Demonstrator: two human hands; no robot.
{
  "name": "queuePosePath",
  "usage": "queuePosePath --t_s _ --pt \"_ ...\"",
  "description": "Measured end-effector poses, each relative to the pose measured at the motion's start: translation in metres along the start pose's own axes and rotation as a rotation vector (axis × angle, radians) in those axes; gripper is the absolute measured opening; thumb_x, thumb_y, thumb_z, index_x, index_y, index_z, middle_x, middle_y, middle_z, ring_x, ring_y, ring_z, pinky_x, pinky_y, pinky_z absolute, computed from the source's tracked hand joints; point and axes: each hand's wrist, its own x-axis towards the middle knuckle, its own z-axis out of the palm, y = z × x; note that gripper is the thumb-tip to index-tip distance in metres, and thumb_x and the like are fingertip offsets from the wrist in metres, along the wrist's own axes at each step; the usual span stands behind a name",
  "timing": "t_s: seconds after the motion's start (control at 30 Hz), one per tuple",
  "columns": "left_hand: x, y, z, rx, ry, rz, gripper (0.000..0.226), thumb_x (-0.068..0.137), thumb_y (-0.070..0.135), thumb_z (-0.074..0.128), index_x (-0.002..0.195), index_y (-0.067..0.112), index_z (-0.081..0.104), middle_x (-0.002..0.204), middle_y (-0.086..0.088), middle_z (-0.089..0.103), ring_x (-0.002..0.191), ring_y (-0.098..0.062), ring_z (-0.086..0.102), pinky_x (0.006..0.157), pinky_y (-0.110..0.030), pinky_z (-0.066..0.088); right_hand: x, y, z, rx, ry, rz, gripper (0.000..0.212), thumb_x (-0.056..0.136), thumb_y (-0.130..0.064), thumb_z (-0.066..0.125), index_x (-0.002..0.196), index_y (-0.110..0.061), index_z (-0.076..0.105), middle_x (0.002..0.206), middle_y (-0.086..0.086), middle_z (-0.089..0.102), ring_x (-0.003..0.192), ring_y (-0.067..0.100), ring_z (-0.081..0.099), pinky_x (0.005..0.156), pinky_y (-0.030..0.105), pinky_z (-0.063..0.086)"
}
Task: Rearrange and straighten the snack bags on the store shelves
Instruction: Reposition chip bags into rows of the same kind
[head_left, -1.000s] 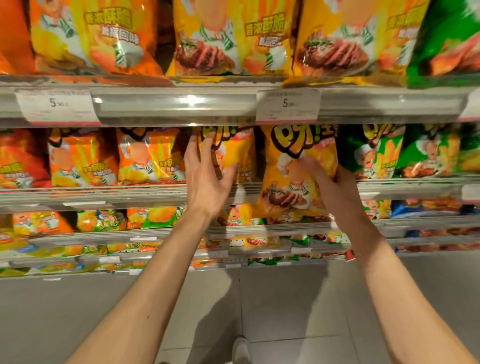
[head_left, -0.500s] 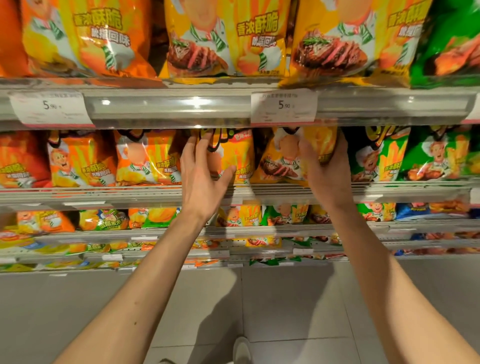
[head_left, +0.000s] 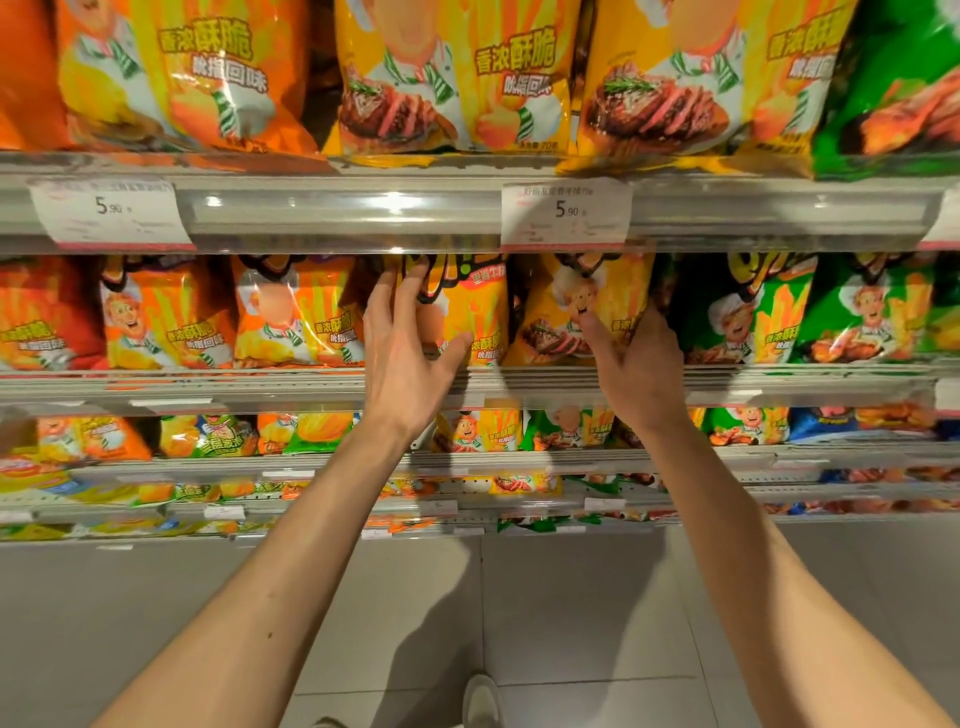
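- Both hands were raised to the second shelf (head_left: 779, 382), in its middle section, just under the price tag (head_left: 566, 214) of the shelf above.
- The left hand (head_left: 402, 358) was seen open, fingers straight and spread, fingertips laid on the face of a yellow bag (head_left: 467, 317); the thumb was stretched out below the bag's lower half. No grip was made.
- The right hand (head_left: 636, 364) was held against the neighbouring steak bag (head_left: 582, 312). The thumb was pressed on the front; the fingers were hidden behind the bag's right edge, so a pinch was judged likely.
- The steak bag was standing upright on the second shelf, between the yellow bag and the green bags (head_left: 743, 317), touching or nearly touching both.
- Judged done: the two yellow packs were set face-forward and roughly level with the row; the orange bags (head_left: 171, 317) to the left and the green ones to the right were found standing in order.
- Judged unfinished: the steak bag was not yet released, and a dark gap between the two yellow packs was noted, so some squaring-up seemed to be left.
- Lower shelves (head_left: 363, 460) were seen only small and blurred; some packs there appeared tilted or slumped, but this could not be confirmed.
- Top shelf bags (head_left: 447, 83) were seen upright, with small gaps between some.
- Overall: this section was judged nearly finished, the wider shelving probably not.
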Motion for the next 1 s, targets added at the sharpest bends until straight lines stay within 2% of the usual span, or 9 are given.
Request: queuePosePath --t_s 0.13,0.2,0.33,0.4,0.47,0.63,0.73,0.87,1.0 --pt "0.0 0.001 0.001 0.145 -0.01 0.059 0.081 0.091 0.038 0.077 0.156 0.011 0.037 0.163 -0.025 0.022 0.154 -0.041 0.014 0.123 -0.055 0.022 -0.003 0.003 0.0 -0.027 -0.015 -0.005 0.093 0.089 -0.072 0.045 0.154 -0.006 0.035 0.144 0.018 0.056 0.133 0.036 0.053 0.109 0.052 0.044" --pt "0.0 0.002 0.001 0.192 0.007 0.093 0.081 0.09 0.038 0.078 0.154 0.008 0.038 0.159 -0.028 0.026 0.152 -0.043 0.017 0.118 -0.057 0.027 -0.004 0.004 -0.003 -0.013 0.003 -0.01 0.095 0.09 -0.071 0.049 0.157 -0.006 0.031 0.145 0.019 0.052 0.135 0.037 0.05 0.11 0.053 0.043" --pt "0.004 0.006 0.0 0.305 0.005 0.215 0.078 0.092 0.04 0.073 0.155 0.009 0.039 0.149 -0.03 0.035 0.145 -0.044 0.027 0.109 -0.058 0.036 -0.016 -0.001 0.003 -0.027 0.143 -0.155 0.088 0.099 -0.057 0.058 0.163 -0.014 0.015 0.162 0.022 0.027 0.149 0.04 0.031 0.116 0.058 0.038" --pt "0.006 0.007 0.003 0.372 -0.028 0.248 0.077 0.095 0.043 0.068 0.157 0.01 0.037 0.146 -0.028 0.039 0.141 -0.044 0.033 0.111 -0.058 0.037 -0.02 -0.005 0.012 -0.069 0.124 -0.235 0.085 0.1 -0.056 0.055 0.164 -0.019 0.012 0.168 0.021 0.014 0.155 0.038 0.019 0.122 0.054 0.03" --pt "0.008 0.006 0.005 0.416 -0.049 0.257 0.075 0.099 0.046 0.062 0.159 0.011 0.034 0.144 -0.026 0.041 0.137 -0.043 0.038 0.114 -0.056 0.033 -0.018 -0.006 0.017 -0.062 0.088 -0.23 0.086 0.1 -0.055 0.057 0.165 -0.02 0.011 0.171 0.018 0.007 0.157 0.035 0.012 0.124 0.053 0.027" --pt "0.013 0.0 0.006 0.455 -0.088 0.211 0.077 0.101 0.058 0.051 0.162 0.02 0.025 0.161 -0.022 0.027 0.153 -0.039 0.018 0.126 -0.054 0.012 -0.011 0.0 0.016 -0.071 0.041 -0.211 0.088 0.099 -0.057 0.056 0.165 -0.021 0.01 0.171 0.017 0.004 0.157 0.036 0.011 0.123 0.056 0.027" --pt "0.015 0.002 0.006 0.459 -0.102 0.185 0.078 0.099 0.06 0.053 0.161 0.021 0.026 0.163 -0.022 0.025 0.153 -0.04 0.016 0.122 -0.054 0.017 -0.008 -0.003 0.015 -0.111 0.001 -0.202 0.088 0.099 -0.059 0.052 0.165 -0.021 0.007 0.171 0.018 0.0 0.157 0.038 0.009 0.124 0.057 0.025" --pt "0.012 0.0 0.002 0.496 -0.089 0.203 0.079 0.097 0.061 0.056 0.16 0.021 0.03 0.16 -0.023 0.031 0.15 -0.044 0.022 0.116 -0.059 0.025 -0.018 0.002 0.012 -0.133 -0.029 -0.222 0.09 0.099 -0.061 0.051 0.165 -0.024 0.002 0.172 0.016 -0.003 0.157 0.037 0.01 0.125 0.053 0.024" --pt "0.015 0.004 0.002 0.489 -0.129 0.154 0.081 0.096 0.061 0.058 0.16 0.022 0.029 0.162 -0.022 0.028 0.151 -0.042 0.018 0.117 -0.057 0.023 -0.017 -0.001 0.008 -0.144 -0.066 -0.208 0.09 0.099 -0.058 0.052 0.164 -0.026 0.0 0.172 0.016 -0.005 0.157 0.038 0.009 0.125 0.054 0.024"
